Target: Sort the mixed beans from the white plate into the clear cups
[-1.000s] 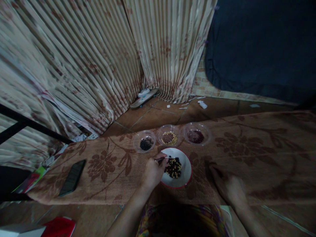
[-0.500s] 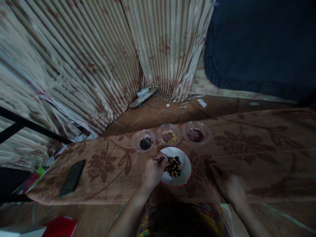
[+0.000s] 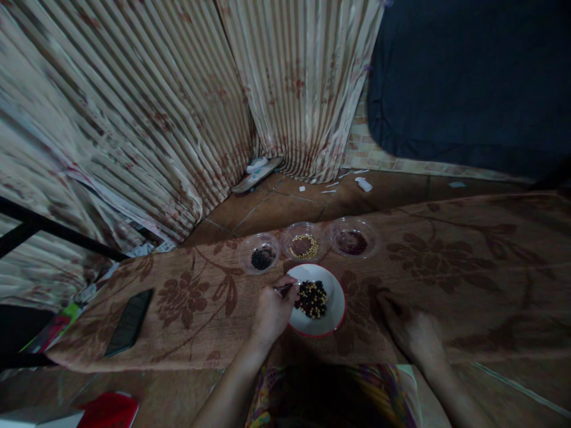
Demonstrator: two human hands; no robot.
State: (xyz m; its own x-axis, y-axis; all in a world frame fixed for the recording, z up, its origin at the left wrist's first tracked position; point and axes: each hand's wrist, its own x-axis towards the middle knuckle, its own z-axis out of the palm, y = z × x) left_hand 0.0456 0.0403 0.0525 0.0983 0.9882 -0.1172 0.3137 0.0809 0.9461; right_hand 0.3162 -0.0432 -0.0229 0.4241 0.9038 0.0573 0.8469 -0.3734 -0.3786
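My left hand (image 3: pixel 273 314) is at the left rim of a white bowl (image 3: pixel 332 318) with a red edge, its fingers pinched on slim dark tweezers (image 3: pixel 284 288). Their tips point at a heap of mixed dark and yellow beans (image 3: pixel 313 299) in the bowl; whether they grip a bean is too small to tell. Behind stand three clear plastic bowls, holding black beans (image 3: pixel 263 257), yellow beans (image 3: pixel 311 246) and dark red beans (image 3: pixel 355 242). My right hand (image 3: pixel 414 333) rests on the cloth to the right of the white bowl, fingers loosely stretched, with nothing visible in it.
A brown flowered cloth (image 3: pixel 200 333) covers the long narrow table. At its left lies a black phone (image 3: pixel 129 322). Striped curtains (image 3: pixel 178 119) hang behind, with a skateboard (image 3: pixel 263 175) on the tiled floor below. A black metal bar (image 3: pixel 66 230) runs along the left.
My left hand, with the tweezers, has shifted very slightly left beside the white bowl. The right hand stays on the cloth. The whole view has moved a little.
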